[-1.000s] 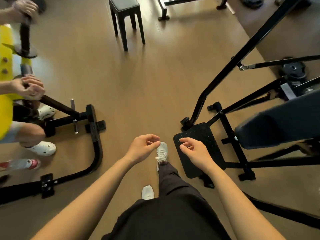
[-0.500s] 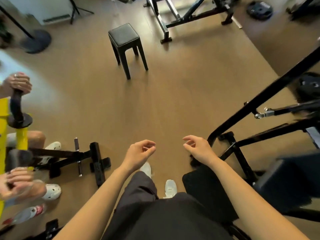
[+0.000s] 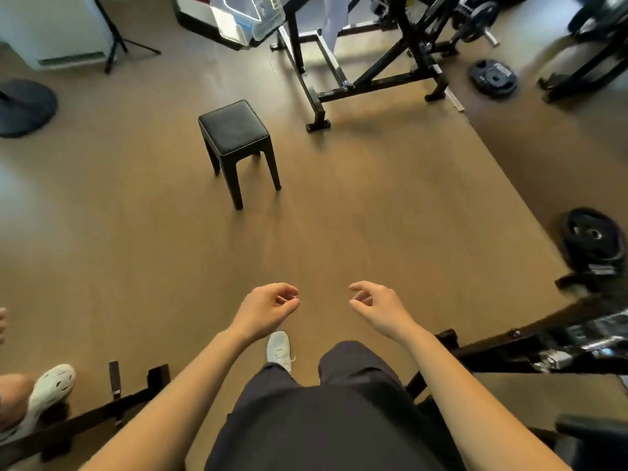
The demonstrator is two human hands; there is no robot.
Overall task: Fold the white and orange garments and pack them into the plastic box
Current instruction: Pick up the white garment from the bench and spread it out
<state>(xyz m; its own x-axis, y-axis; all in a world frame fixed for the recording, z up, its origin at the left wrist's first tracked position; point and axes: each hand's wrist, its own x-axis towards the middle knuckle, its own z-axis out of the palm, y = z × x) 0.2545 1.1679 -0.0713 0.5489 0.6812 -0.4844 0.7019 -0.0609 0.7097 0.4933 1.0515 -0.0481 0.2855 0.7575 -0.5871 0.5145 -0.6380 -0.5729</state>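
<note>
Brown gym floor lies below the empty, loosely curled left hand and right hand; walking toward the far clear plastic box, white garment beside it, seems next.

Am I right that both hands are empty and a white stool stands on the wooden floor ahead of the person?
Almost. The head view shows the left hand and the right hand both empty, fingers loosely curled, and the stool standing on the wooden floor ahead of the person. But the stool is black, not white.
</note>
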